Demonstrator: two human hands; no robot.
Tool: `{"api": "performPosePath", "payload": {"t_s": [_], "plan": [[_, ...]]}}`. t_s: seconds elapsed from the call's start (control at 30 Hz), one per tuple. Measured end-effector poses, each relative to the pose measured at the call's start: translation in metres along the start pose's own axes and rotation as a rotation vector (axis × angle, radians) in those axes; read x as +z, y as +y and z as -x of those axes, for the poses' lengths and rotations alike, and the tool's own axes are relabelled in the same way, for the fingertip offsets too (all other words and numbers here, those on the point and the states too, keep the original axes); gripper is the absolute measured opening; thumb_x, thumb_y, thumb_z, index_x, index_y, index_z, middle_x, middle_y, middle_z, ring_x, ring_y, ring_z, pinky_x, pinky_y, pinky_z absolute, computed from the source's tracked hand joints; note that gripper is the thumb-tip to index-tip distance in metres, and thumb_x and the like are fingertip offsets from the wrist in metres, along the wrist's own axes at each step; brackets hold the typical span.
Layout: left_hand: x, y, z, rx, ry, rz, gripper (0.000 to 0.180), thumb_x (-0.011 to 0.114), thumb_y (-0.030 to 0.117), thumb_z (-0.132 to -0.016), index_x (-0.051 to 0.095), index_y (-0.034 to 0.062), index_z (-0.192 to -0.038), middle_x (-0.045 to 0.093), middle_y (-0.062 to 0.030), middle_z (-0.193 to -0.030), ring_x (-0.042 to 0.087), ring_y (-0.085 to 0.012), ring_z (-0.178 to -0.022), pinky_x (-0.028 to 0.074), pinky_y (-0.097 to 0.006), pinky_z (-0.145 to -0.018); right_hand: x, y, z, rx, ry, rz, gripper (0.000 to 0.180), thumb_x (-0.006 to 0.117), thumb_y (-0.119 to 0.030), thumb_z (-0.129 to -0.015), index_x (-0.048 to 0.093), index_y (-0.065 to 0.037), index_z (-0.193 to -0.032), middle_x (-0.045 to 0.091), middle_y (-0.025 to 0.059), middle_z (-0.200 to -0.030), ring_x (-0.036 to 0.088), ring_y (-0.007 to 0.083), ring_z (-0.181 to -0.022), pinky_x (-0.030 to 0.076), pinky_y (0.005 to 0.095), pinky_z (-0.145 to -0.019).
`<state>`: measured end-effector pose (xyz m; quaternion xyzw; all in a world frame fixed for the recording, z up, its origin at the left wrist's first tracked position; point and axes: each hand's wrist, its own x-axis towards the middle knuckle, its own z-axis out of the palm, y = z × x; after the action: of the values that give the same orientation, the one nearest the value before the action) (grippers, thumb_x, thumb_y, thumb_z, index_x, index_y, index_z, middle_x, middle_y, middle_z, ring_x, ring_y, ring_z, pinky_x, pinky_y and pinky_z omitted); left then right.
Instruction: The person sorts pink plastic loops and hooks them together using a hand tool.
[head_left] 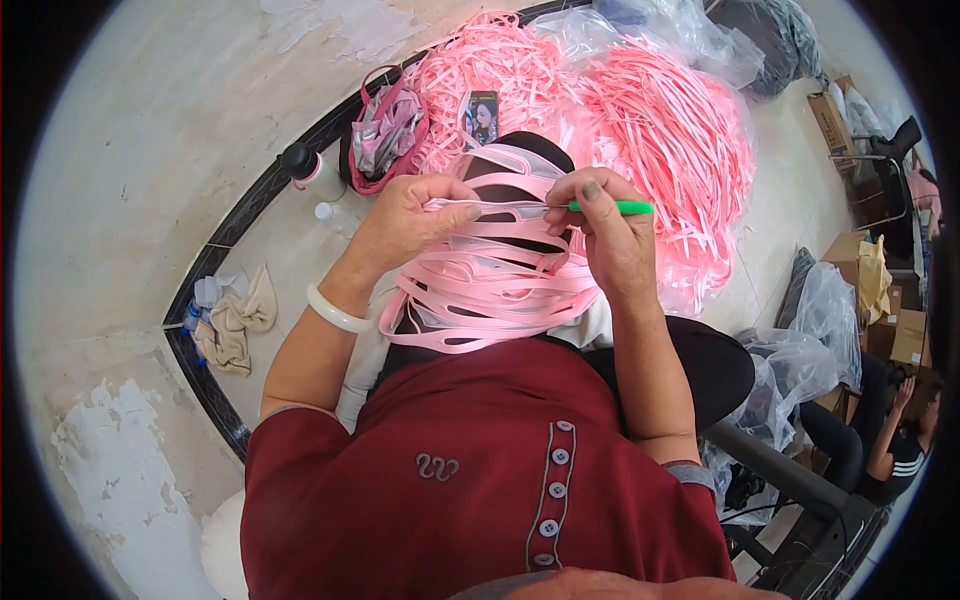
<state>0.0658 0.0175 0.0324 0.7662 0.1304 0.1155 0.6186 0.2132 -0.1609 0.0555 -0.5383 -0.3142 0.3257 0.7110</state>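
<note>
Pinched between the thumb and fingers of my left hand [415, 222] is a pink strap [500, 209], pulled out level above my lap. My right hand [608, 225] is closed around a slim tool with a green handle [632, 208]; its thin tip points left and meets the strap, though its exact shape is too small to tell. More pink straps [480, 300] with pale, light-coloured parts lie in loops across my lap, below both hands. A white bangle [338, 312] circles my left wrist.
Beyond my knees lie two big heaps of pink strips [670, 150]. A phone [481, 118] leans there, beside a pink-and-silver bag [388, 130]. Left are a black-capped bottle [314, 172] and a beige cloth [238, 325]. Boxes [910, 337], plastic bags [790, 365] and another person [905, 435] are at right.
</note>
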Motion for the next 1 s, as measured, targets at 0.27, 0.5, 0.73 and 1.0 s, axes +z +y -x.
{"api": "performPosePath", "payload": {"t_s": [0.27, 0.5, 0.73, 1.0], "plan": [[0.008, 0.008, 0.003, -0.064, 0.013, 0.087, 0.013, 0.065, 0.014, -0.084, 0.065, 0.0009, -0.086, 0.057, 0.0057, -0.071, 0.048, -0.0026, -0.065, 0.040, -0.019, -0.058, 0.003, 0.011, 0.005, 0.001, -0.090, 0.079, 0.008, 0.061, -0.003, -0.085, 0.063, 0.001, -0.092, 0.064, 0.0056, -0.085, 0.061, 0.0111, -0.078, 0.049, 0.0230, -0.069], [0.008, 0.007, 0.008, -0.072, 0.029, 0.099, 0.014, 0.064, 0.014, -0.084, 0.065, 0.0009, -0.086, 0.057, 0.0057, -0.071, 0.047, -0.0022, -0.066, 0.040, -0.019, -0.059, 0.011, 0.010, 0.009, 0.027, -0.094, -0.018, 0.007, 0.059, 0.001, -0.085, 0.064, 0.001, -0.090, 0.065, 0.0069, -0.083, 0.063, 0.0110, -0.078, 0.051, 0.0227, -0.067], [0.009, 0.006, 0.009, -0.080, 0.027, 0.100, 0.014, 0.064, 0.015, -0.083, 0.064, 0.0005, -0.085, 0.056, 0.0054, -0.071, 0.047, -0.0025, -0.066, 0.040, -0.019, -0.059, 0.014, 0.017, 0.010, -0.011, -0.074, -0.018, 0.009, 0.059, -0.005, -0.088, 0.062, 0.001, -0.094, 0.066, 0.0093, -0.084, 0.062, 0.0127, -0.075, 0.050, 0.0235, -0.069], [0.011, 0.012, 0.010, -0.063, 0.051, 0.085, 0.014, 0.064, 0.014, -0.083, 0.064, 0.0004, -0.084, 0.056, 0.0052, -0.072, 0.046, -0.0028, -0.065, 0.039, -0.020, -0.058, 0.014, 0.030, 0.010, -0.350, -0.085, 0.240, 0.009, 0.062, 0.000, -0.083, 0.063, 0.000, -0.092, 0.065, 0.0104, -0.084, 0.063, 0.0159, -0.077, 0.050, 0.0253, -0.068]]}}
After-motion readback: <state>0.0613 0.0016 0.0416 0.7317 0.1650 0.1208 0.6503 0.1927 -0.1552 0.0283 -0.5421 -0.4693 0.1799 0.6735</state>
